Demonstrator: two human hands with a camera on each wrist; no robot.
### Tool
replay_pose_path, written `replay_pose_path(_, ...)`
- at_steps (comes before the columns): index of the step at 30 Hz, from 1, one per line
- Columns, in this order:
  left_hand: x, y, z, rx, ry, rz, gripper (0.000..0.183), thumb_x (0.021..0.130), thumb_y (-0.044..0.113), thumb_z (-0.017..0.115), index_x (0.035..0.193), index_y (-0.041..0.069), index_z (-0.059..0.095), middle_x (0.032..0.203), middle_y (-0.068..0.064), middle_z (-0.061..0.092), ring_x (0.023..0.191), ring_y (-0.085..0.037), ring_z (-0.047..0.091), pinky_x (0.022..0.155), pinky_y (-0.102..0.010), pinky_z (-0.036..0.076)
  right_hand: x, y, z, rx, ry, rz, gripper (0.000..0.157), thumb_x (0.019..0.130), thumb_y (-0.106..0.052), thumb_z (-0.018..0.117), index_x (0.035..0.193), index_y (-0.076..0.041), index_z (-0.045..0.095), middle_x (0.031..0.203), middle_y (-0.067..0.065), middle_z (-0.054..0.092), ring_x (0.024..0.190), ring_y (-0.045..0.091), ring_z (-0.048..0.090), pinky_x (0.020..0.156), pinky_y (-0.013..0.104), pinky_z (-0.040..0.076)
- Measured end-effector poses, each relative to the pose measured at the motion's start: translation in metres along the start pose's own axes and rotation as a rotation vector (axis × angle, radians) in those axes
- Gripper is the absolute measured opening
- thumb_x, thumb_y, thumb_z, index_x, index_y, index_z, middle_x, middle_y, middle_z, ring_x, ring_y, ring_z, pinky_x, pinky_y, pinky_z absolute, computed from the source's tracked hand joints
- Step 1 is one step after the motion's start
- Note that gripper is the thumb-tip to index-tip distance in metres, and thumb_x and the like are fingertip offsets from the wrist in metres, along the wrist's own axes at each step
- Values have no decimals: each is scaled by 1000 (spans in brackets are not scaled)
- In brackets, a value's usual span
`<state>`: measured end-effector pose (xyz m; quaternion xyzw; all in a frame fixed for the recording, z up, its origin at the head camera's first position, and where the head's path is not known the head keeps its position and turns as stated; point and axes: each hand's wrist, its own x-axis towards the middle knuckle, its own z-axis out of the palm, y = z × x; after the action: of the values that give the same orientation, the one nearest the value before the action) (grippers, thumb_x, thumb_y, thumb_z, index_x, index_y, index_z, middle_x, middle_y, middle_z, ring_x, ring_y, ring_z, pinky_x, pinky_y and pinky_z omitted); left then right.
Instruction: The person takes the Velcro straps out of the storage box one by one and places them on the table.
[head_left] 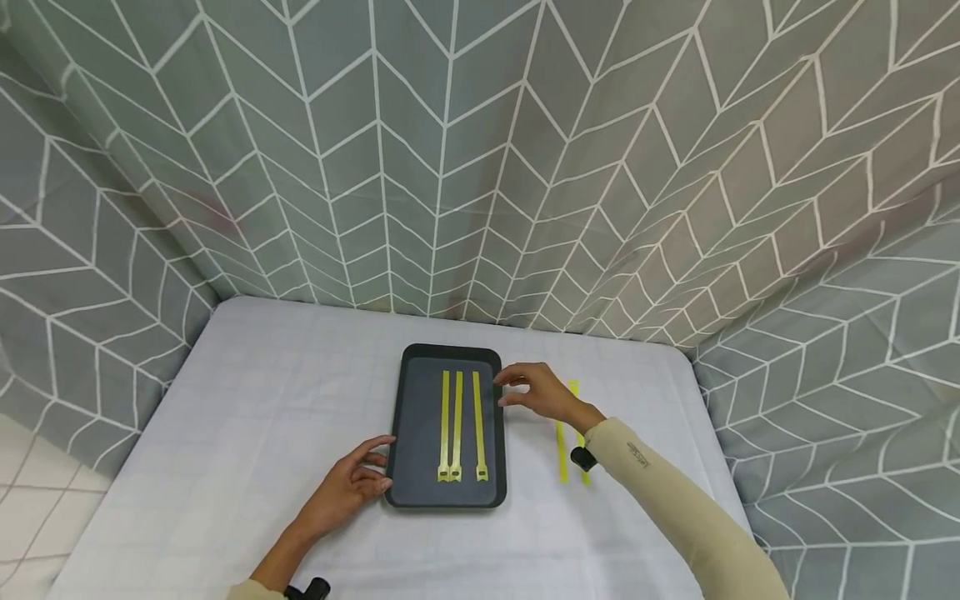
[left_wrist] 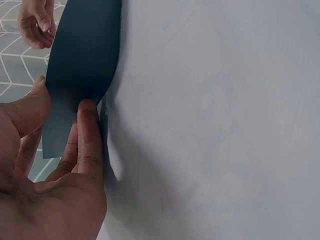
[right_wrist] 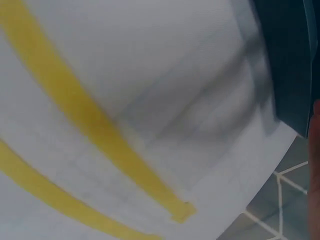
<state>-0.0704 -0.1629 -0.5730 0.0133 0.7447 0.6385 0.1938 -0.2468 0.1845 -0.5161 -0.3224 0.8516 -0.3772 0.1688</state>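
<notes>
A dark grey tray lies on the white-covered table. On it lie three yellow hook-and-loop cable ties, lengthwise, their slotted ends toward me. My left hand holds the tray's left rim; in the left wrist view, the left thumb is at the top edge and the fingers are against the outer wall. At the tray's right rim, my right hand has its thumb and fingers apart, nothing visible between them. Two more yellow ties lie right of the tray, partly under the right forearm in the head view.
The white tablecloth spreads around the tray. Grey curtains with a white zigzag pattern surround the table's back and sides. A tiled floor shows at the lower left.
</notes>
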Motion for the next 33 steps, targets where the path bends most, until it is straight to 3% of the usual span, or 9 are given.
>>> replay_pose_path(9, 1, 2, -3, 0, 4, 24, 66, 93, 12, 71, 151, 12, 41, 126, -24, 50, 100, -19, 65, 79, -25, 55, 39, -23, 8, -185, -257, -135, 37, 85, -10, 80, 119, -2, 68, 120, 10, 67, 119, 29, 61, 102, 44, 49)
replay_pose_path(18, -1, 3, 1, -28, 7, 14, 66, 92, 10, 72, 151, 10, 41, 127, -25, 51, 102, -23, 64, 78, -25, 55, 65, -35, 33, -352, -442, -258, 30, 86, -14, 80, 114, -8, 71, 117, 4, 67, 116, 18, 61, 101, 31, 48)
replay_pose_path(23, -1, 0, 1, -26, 3, 29, 66, 93, 11, 72, 151, 10, 41, 127, -26, 50, 101, -23, 64, 79, -25, 55, 73, -42, 45, -440, -498, -317, 27, 88, -17, 78, 113, -13, 71, 118, -1, 66, 119, 16, 59, 105, 30, 45)
replay_pose_path(33, 0, -1, 1, -34, -12, 0, 66, 94, 12, 70, 153, 12, 40, 129, -26, 47, 103, -23, 63, 79, -26, 55, 81, -57, 55, -532, -562, -321, 20, 89, -15, 77, 108, -15, 73, 114, -3, 66, 110, 13, 59, 97, 25, 47)
